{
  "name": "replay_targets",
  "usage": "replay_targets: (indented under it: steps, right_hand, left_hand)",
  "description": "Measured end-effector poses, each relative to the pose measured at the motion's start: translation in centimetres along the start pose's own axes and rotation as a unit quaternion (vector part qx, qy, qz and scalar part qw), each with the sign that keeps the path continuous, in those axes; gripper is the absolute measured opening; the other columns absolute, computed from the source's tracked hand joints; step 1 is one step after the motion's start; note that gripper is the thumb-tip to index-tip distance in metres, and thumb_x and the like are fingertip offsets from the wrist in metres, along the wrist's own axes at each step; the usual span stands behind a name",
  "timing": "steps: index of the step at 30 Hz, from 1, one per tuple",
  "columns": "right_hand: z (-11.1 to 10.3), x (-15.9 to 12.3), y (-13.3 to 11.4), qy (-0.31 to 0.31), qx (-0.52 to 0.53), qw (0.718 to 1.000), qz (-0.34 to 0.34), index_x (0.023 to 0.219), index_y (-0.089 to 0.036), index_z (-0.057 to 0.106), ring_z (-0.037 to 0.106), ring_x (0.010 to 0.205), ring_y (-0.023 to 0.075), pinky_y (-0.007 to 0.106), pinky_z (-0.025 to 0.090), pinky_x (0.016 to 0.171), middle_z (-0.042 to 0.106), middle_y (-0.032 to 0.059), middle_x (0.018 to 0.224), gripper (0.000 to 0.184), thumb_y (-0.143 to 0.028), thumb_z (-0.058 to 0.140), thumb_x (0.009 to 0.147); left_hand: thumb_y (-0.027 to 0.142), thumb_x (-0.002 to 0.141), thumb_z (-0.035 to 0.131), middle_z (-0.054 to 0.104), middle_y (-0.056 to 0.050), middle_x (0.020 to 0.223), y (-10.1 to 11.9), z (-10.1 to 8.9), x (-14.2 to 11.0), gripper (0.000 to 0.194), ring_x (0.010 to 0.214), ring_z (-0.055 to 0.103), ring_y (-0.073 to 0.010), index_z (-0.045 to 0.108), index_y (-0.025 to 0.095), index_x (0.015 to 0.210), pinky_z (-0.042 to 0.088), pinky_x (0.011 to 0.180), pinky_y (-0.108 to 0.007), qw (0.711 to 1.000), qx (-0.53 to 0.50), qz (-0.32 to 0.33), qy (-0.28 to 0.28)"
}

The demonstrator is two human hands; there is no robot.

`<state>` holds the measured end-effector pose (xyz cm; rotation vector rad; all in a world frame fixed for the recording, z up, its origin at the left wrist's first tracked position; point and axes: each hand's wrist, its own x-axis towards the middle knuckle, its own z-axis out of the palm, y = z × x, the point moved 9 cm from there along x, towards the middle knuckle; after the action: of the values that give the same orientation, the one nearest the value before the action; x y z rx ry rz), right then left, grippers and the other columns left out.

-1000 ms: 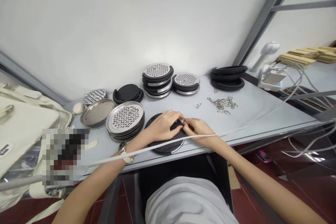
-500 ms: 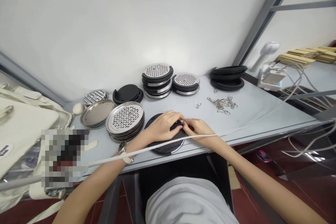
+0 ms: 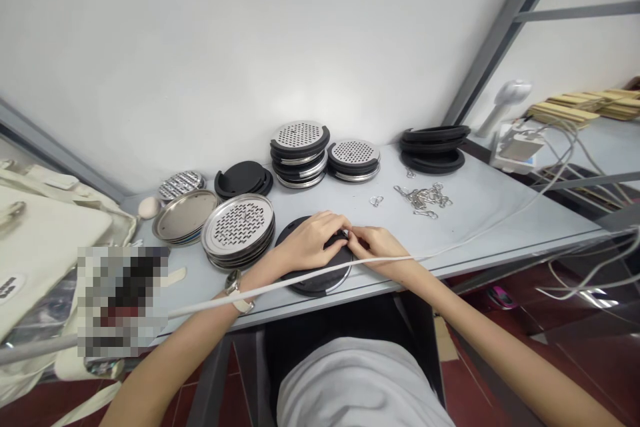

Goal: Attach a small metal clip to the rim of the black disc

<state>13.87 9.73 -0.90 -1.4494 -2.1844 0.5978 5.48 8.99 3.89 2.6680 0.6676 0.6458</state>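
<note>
A round black disc [image 3: 313,285] with a thin metal strip along part of its rim lies at the table's front edge. My left hand [image 3: 313,240] is over it, thumb and fingers closed around its raised black part. Against the disc's right side, my right hand [image 3: 376,247] pinches; a small shiny bit shows at the fingertips, too hidden to name. Just left is a stack of round metal grater plates [image 3: 240,227]. A loose wire clip [image 3: 377,201] and a pile of small metal clips [image 3: 425,197] lie beyond my right hand.
A white cable [image 3: 300,277] crosses in front of both forearms. Along the wall stand stacked black-rimmed graters [image 3: 300,147], black lids [image 3: 243,178] and black rings [image 3: 434,147]. Plain metal discs [image 3: 185,213] lie at left, near cream bags [image 3: 55,233]. A side shelf holds wooden pieces [image 3: 565,113].
</note>
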Motion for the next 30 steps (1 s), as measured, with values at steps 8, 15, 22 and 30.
replay_targets:
  steps: [8,15,22,30]
  right_hand:
    - [-0.1,-0.09,-0.02,0.009,-0.011,1.0,-0.001,0.078,-0.016,0.059,0.054,0.056,0.0129,0.023,0.034,0.056,0.065,0.0054,0.07,0.03,-0.03,0.036,0.091]
    - [-0.16,-0.1,-0.04,0.01,-0.006,1.0,0.002,0.084,-0.016,0.061,0.055,0.057,0.0131,0.023,0.036,0.057,0.066,0.0059,0.073,0.028,-0.029,0.036,0.091]
    - [-0.24,-0.09,-0.1,0.016,0.0,1.0,-0.002,0.086,-0.016,0.06,0.054,0.056,0.0129,0.023,0.035,0.056,0.065,0.0054,0.072,0.029,-0.03,0.036,0.091]
    - [-0.11,-0.09,0.08,0.018,-0.007,1.0,0.0,0.084,-0.016,0.058,0.053,0.055,0.0124,0.022,0.034,0.055,0.064,0.0047,0.071,0.027,-0.029,0.036,0.091]
  left_hand:
    - [0.012,0.086,0.049,0.058,-0.006,0.097,0.08,-0.05,0.04,0.018,0.092,0.054,-0.0201,0.051,0.017,0.103,0.045,0.085,-0.034,1.0,-0.011,-0.001,-0.005]
    - [0.012,0.086,0.048,0.058,-0.007,0.097,0.14,-0.09,0.05,0.019,0.093,0.054,-0.0201,0.051,0.017,0.104,0.045,0.085,-0.035,1.0,-0.013,0.001,-0.004]
    - [0.012,0.086,0.049,0.058,-0.006,0.097,0.13,-0.02,0.05,0.018,0.093,0.054,-0.019,0.051,0.017,0.103,0.044,0.086,-0.033,1.0,-0.007,-0.002,-0.008]
    - [0.012,0.087,0.049,0.058,-0.006,0.097,0.15,-0.02,0.05,0.018,0.093,0.054,-0.0196,0.051,0.016,0.104,0.044,0.086,-0.034,1.0,-0.014,0.001,-0.007]
